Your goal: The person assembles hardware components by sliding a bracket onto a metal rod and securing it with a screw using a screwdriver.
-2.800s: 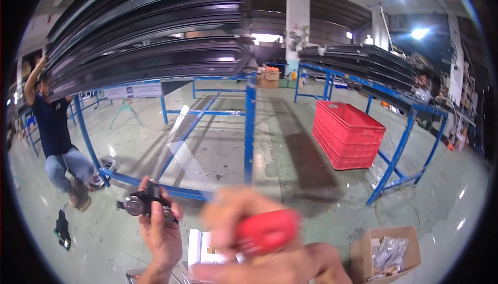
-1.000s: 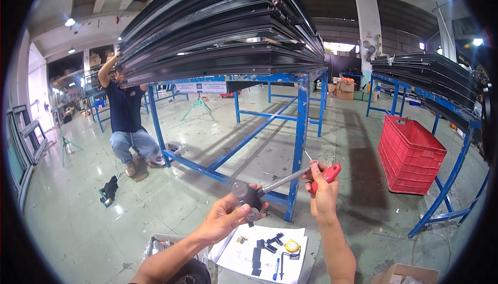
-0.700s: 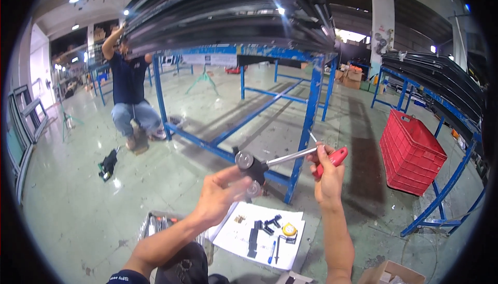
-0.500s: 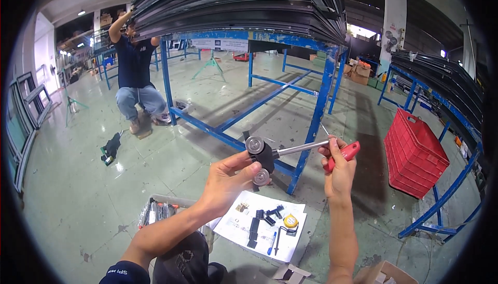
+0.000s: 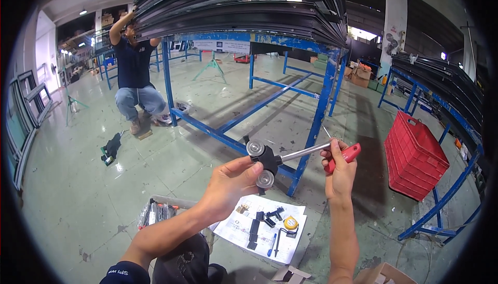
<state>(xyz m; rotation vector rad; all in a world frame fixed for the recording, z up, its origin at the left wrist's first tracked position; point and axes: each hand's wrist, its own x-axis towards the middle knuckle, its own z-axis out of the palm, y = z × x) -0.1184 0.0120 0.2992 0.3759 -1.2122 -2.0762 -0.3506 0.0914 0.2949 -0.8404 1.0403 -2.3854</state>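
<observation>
Red plastic marks the tool handle (image 5: pixel 351 152) in the person's right hand (image 5: pixel 340 176), at four o'clock, its fingers wrapped round it and against one end of a metal rod (image 5: pixel 306 152). Near seven o'clock the left hand (image 5: pixel 228 184) pinches a black fitting (image 5: pixel 269 159) between thumb and fingers, just below the middle of the view, its two round metal wheels (image 5: pixel 255 148) facing up. Under a second ago the left fingers were blurred with motion; now both hands are sharp and nearly still, so fitting and rod are steadied between them. Hidden are the fitting's back, behind the fingers, and the rod's far end, inside the right hand; whether the rod enters the fitting or only meets it, I cannot tell. Below, at six o'clock, a paper sheet (image 5: pixel 232 228) bears black pieces (image 5: pixel 253 233) and a yellow tape measure (image 5: pixel 290 222); its print is too small to make out. Farther off, a red crate (image 5: pixel 410 162) stands at three o'clock, black frames (image 5: pixel 233 16) lie stacked on a blue table (image 5: pixel 327 84) at twelve, and a co-worker (image 5: pixel 136 71) crouches at ten, one hand lost against the stack.
</observation>
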